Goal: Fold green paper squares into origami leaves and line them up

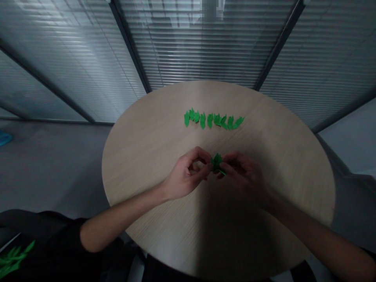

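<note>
Scraps of green paper (14, 254) lie at the far lower left, about eight o'clock from the table's centre, off the table top and below a dark sleeve (53, 231). I can't tell what they rest on. Further up that edge, near nine o'clock, a blue thing (4, 138) is cut off by the frame.

Moving right, the round wooden table (141, 129) fills the middle, with slatted blinds (190, 43) behind it at twelve o'clock. The left hand (188, 174) comes in from seven o'clock. I read its thumb and forefinger as pinched on a green paper piece (217, 161), with the other fingers curled in. That piece is held over the table between both hands, a little toward six o'clock from the table's centre.

At twelve o'clock from it, well apart, a row of green paper leaves (213, 119) lies flat on the wood. The row runs left to right, its leaves touching or overlapping.

The right hand (243, 172) comes in from five o'clock and sits in shadow. Its fingertips close on the same green paper piece from the right side, meeting the left hand's fingertips there.
</note>
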`<state>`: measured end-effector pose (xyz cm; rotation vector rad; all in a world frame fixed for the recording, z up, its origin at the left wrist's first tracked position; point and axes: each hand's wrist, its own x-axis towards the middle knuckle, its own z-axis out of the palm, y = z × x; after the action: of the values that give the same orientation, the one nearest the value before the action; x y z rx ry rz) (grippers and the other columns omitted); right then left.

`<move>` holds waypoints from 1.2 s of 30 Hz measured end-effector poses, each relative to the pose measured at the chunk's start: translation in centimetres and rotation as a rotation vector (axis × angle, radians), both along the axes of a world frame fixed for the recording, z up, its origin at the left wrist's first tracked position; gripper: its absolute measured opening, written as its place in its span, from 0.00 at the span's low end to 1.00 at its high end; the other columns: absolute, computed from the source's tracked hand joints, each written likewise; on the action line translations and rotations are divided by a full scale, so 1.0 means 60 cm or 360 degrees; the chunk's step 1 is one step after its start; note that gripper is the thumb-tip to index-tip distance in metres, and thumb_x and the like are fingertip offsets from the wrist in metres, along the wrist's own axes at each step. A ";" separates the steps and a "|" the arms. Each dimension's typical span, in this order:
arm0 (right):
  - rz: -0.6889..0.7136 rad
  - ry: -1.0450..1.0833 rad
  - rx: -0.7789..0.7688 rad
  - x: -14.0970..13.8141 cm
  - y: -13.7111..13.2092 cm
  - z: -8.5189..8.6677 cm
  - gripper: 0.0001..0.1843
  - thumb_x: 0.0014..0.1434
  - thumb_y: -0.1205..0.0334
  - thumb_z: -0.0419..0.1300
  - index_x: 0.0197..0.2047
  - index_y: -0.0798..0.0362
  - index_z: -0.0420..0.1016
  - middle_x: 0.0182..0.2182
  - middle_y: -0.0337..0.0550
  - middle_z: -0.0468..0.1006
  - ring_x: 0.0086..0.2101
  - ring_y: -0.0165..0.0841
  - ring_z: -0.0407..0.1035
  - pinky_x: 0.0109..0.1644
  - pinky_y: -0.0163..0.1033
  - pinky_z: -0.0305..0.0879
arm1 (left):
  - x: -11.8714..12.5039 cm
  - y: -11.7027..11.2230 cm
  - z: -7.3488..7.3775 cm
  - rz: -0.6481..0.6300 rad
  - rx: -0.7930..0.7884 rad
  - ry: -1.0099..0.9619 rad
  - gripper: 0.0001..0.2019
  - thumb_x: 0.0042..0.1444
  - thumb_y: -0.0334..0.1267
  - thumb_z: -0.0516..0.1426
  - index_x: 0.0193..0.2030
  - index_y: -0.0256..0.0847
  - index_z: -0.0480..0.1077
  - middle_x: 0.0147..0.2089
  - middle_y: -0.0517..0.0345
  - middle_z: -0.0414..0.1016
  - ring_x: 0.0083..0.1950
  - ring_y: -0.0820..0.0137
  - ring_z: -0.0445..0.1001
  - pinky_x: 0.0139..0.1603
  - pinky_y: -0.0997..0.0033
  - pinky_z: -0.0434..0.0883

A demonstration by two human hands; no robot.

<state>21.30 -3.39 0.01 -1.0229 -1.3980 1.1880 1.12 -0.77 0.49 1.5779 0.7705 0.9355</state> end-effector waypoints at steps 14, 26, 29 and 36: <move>-0.0015 -0.0009 -0.0004 -0.001 0.001 0.002 0.12 0.63 0.51 0.69 0.38 0.51 0.77 0.31 0.39 0.82 0.29 0.30 0.78 0.34 0.36 0.79 | -0.001 0.001 0.003 0.0035 0.0048 -0.0019 0.08 0.64 0.38 0.60 0.37 0.40 0.66 0.38 0.58 0.68 0.31 0.76 0.71 0.28 0.77 0.76; -0.0024 -0.0114 0.0005 0.000 0.002 -0.002 0.12 0.62 0.49 0.69 0.37 0.50 0.79 0.31 0.40 0.82 0.30 0.32 0.79 0.35 0.37 0.78 | -0.002 0.003 0.003 0.0048 0.0138 0.0059 0.07 0.65 0.39 0.61 0.39 0.38 0.70 0.40 0.57 0.70 0.32 0.76 0.73 0.28 0.79 0.75; -0.0035 -0.0128 0.0005 0.000 0.002 0.000 0.14 0.61 0.48 0.70 0.37 0.50 0.79 0.31 0.41 0.82 0.30 0.33 0.79 0.35 0.37 0.79 | -0.001 0.003 0.001 0.0079 0.0132 0.0074 0.07 0.64 0.39 0.61 0.39 0.39 0.69 0.39 0.58 0.69 0.31 0.77 0.72 0.27 0.79 0.74; -0.0076 -0.0045 -0.0019 0.000 0.001 0.000 0.15 0.60 0.48 0.71 0.37 0.50 0.79 0.31 0.40 0.82 0.30 0.31 0.79 0.35 0.36 0.78 | -0.003 0.002 0.000 0.0111 0.0175 0.0163 0.06 0.63 0.37 0.60 0.40 0.38 0.69 0.38 0.58 0.70 0.30 0.77 0.72 0.27 0.80 0.74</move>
<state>21.28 -3.34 0.01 -1.0796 -1.3825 1.1521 0.95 -0.65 0.49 1.7146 0.8627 0.9675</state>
